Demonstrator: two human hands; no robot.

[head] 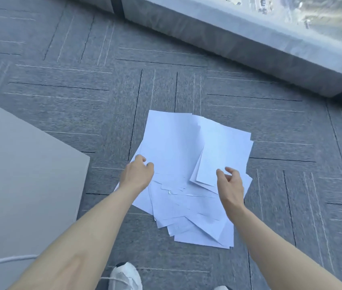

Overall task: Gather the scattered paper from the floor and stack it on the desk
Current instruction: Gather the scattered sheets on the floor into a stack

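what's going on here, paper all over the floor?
A person is bent over a loose pile of white paper on the grey carpet, both arms reaching down. The left hand is pinching the pile's left edge; the right hand hovers open above the right side, not gripping yet. The sheets overlap at odd angles, unsquared. The desk corner is at the left with no paper on the visible part, so stacking hasn't started.

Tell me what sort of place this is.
Most likely an office, high up in a tall building. The floor is grey carpet tiles, a plain grey desk stands at the left, and the window above a low sill looks far down on streets. Loose white paper lies on the carpet.
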